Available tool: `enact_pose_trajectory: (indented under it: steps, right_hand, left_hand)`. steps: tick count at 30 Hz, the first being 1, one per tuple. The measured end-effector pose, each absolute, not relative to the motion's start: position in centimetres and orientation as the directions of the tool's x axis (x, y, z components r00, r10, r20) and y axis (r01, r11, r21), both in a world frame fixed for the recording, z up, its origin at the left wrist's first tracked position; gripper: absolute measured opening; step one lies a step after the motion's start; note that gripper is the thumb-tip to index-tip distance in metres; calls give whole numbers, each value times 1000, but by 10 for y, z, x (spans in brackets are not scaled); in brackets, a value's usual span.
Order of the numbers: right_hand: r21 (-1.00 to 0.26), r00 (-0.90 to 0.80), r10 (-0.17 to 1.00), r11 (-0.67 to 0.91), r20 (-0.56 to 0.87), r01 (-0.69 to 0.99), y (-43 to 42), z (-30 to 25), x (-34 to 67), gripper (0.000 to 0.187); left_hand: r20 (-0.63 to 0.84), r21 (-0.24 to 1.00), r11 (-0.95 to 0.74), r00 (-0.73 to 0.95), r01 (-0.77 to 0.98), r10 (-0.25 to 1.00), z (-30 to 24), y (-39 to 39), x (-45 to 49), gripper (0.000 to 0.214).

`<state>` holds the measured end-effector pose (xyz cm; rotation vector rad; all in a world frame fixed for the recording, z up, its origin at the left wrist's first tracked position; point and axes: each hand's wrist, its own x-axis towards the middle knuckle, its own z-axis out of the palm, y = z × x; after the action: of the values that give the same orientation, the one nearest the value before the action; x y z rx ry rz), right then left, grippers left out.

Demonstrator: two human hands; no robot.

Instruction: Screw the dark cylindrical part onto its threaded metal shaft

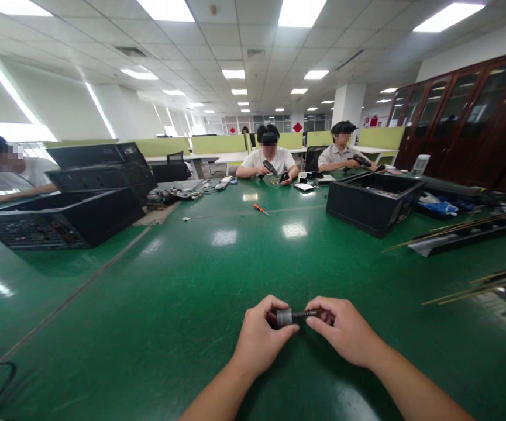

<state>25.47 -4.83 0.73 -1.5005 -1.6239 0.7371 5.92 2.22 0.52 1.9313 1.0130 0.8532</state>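
The person's left hand (pixel 264 336) and right hand (pixel 344 330) meet low in the view, just above the near part of a glossy green desk (pixel 147 316). Between them is a short grey metal cylinder with a thin dark shaft (pixel 285 317), lying roughly level. The left grip is narrow, thumb and fingers curled around the cylinder end; the right grip is pinched on the far end of the shaft, fingertips close together.

At the lower left edge a black cable (pixel 9 374) curves over the desk. To the right, thin brass-coloured rods (pixel 458 292) stick out over the surface.

Farther along, a black open-topped computer case (pixel 353 210) sits right of centre, and another black open case (pixel 103 225) stands at the left, with more black casing (pixel 103 169) rising behind it. Well apart from both, near the middle, lies a small orange-handled screwdriver (pixel 259 208). Loose electronic parts (pixel 171 196) are heaped beside the left-hand cases.

Across the desk, one co-worker in a white top (pixel 279 156) holds a dark power tool (pixel 270 168); another in a pale patterned shirt (pixel 336 156) holds a similar dark tool (pixel 361 161). Behind them run yellow-green partitions (pixel 221 144).
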Motion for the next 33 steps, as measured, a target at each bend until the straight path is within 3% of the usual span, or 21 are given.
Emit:
enact_pose_trajectory:
  steps: [33]
  right_hand:
    - [-843,35,989,107,147,528,-48,8,261,14]
  left_hand:
    - [234,870,-387,437,305,868,5,25,58,23]
